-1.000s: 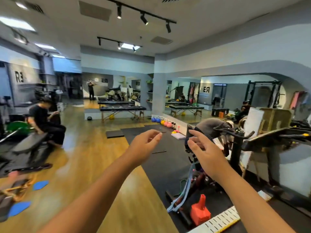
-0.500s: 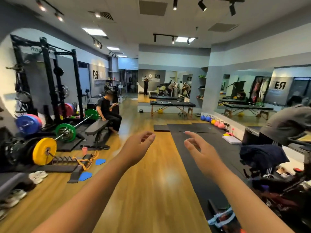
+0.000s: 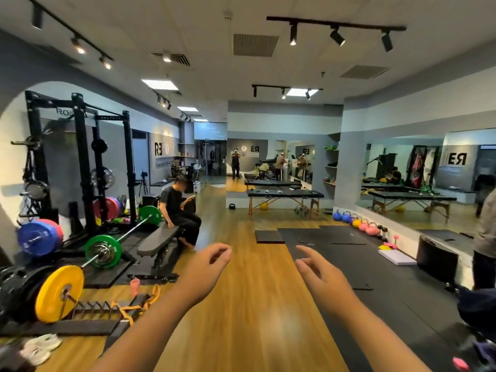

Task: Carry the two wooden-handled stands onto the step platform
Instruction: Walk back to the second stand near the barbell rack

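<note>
both hands are out front and bare of any load: the left hand (image 3: 205, 267) hangs loosely curled with thumb and fingers apart, nothing in it, and the right hand (image 3: 320, 275) is spread with the index finger leading, nothing in it either. the two wooden-handled stands are nowhere to be seen, and neither is a step platform that can be told for sure, so the likely step is finding them.

taking the grey padded flat bench (image 3: 158, 238) as the marker: well left of it sits the yellow weight plate on a barbell (image 3: 59, 292), with the green weight plate (image 3: 103, 251) between the two. just in front of the bench a tangle of orange straps (image 3: 139, 304) lies on the wooden floor (image 3: 249, 304), and that is the trip risk if the person drifts left while scanning the room. on the bench's far end sits a person in black clothes (image 3: 178, 208), close to the open lane.

right of the bench the floor runs bare between the hands, then a small black square mat (image 3: 269, 236) and the long black rubber matting (image 3: 375, 277); its edge could catch a foot. further right, a row of coloured kettlebells (image 3: 354, 222) lines the mirror wall, and a white flat block (image 3: 397, 256) lies near them. at the far right edge a standing figure in grey (image 3: 487, 237) narrows that side, a collision risk once both hands are full.
</note>
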`<state>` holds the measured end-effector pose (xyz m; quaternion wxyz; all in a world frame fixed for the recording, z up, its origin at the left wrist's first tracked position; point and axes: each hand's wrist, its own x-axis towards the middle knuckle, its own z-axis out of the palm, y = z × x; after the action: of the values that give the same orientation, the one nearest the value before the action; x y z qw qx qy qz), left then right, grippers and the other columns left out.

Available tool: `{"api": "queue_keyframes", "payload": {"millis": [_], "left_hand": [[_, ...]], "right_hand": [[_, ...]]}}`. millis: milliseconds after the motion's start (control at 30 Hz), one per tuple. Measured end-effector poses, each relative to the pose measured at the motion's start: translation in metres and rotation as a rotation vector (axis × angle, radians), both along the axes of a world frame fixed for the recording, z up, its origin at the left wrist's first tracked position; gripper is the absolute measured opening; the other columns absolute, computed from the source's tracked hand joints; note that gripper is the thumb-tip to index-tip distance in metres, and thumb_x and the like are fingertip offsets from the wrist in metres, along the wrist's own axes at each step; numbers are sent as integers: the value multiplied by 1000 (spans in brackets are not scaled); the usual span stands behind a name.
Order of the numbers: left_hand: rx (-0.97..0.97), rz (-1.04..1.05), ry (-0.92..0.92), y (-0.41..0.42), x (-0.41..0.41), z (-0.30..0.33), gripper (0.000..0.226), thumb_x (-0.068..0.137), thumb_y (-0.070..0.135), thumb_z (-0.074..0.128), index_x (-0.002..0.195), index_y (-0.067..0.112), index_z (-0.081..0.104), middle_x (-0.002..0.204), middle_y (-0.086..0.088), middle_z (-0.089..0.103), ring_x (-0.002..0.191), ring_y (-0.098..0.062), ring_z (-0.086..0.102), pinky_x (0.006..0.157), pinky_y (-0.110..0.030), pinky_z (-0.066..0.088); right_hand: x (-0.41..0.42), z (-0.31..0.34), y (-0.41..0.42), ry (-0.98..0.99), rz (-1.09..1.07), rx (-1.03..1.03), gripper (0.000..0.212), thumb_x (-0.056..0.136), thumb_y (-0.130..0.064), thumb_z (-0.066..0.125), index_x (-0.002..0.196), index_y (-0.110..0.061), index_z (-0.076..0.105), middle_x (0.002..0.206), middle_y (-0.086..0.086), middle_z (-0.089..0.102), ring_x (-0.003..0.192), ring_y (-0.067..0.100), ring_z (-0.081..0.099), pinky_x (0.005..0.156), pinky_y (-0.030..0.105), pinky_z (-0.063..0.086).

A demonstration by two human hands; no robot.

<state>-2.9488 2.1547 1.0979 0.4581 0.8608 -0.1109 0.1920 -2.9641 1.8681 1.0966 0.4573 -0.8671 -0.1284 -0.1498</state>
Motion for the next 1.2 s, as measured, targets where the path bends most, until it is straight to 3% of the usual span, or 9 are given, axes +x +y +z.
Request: {"api": "queue_keyframes", "payload": {"millis": [200, 367, 500, 567, 733, 900, 1033, 1200], "left_hand": [[20, -49, 20, 23, 111, 4, 20, 106, 37, 52, 119, 31, 67, 111, 18, 68, 104, 3, 61, 76, -5, 41], [22, -61, 32, 26, 211, -6, 25, 105, 42, 51, 123, 33, 67, 115, 19, 68, 108, 1, 61, 89, -19, 48], [26, -42, 29, 23, 306, -3, 25, 106, 41, 51, 123, 33, 67, 117, 19, 66, 109, 2, 60, 83, -12, 43], [8, -30, 33, 23, 355, 3, 26, 106, 41, 51, 124, 32, 68, 118, 18, 67, 110, 1, 60, 86, -16, 44], [-18, 15, 17, 29, 469, 8, 20, 104, 45, 52, 120, 43, 65, 117, 24, 66, 108, 7, 59, 82, -11, 42], [-17, 40, 45, 49, 569, -5, 19, 104, 46, 53, 119, 43, 63, 117, 26, 65, 106, 12, 58, 81, -8, 41], [-4, 55, 37, 76, 667, -11, 21, 104, 45, 53, 123, 41, 64, 118, 26, 65, 108, 10, 58, 82, -7, 41], [-10, 4, 69, 109, 801, -13, 17, 104, 42, 54, 118, 42, 64, 116, 19, 68, 109, 7, 60, 82, -6, 42]], "right_hand": [[109, 3, 35, -14, -18, 50, 45, 103, -54, 47, 148, -47, 45, 121, -22, 63, 108, -9, 54, 82, 15, 43], [218, -6, 50, -14, 2, 79, 45, 104, -54, 46, 148, -45, 46, 128, -18, 62, 111, -5, 55, 83, 16, 43], [323, -4, 48, -13, 20, 73, 46, 104, -54, 46, 149, -43, 47, 129, -18, 59, 113, -1, 53, 82, 13, 40], [375, 1, 49, -4, 35, 72, 45, 104, -54, 46, 148, -44, 49, 130, -17, 59, 116, 0, 54, 84, 16, 41], [502, 13, 57, -13, 93, 62, 39, 101, -60, 46, 140, -58, 47, 130, -20, 60, 108, -14, 52, 85, 13, 39], [615, 6, 76, -8, 123, 36, 49, 99, -66, 43, 147, -54, 45, 134, -20, 58, 123, 0, 54, 98, 29, 45], [714, -9, 97, -3, 127, 65, 47, 99, -65, 46, 145, -57, 45, 131, -25, 57, 116, -11, 52, 85, 11, 40], [838, -16, 124, 40, 71, 64, 47, 100, -65, 45, 146, -55, 46, 132, -28, 59, 115, -13, 53, 89, 17, 41]]}}
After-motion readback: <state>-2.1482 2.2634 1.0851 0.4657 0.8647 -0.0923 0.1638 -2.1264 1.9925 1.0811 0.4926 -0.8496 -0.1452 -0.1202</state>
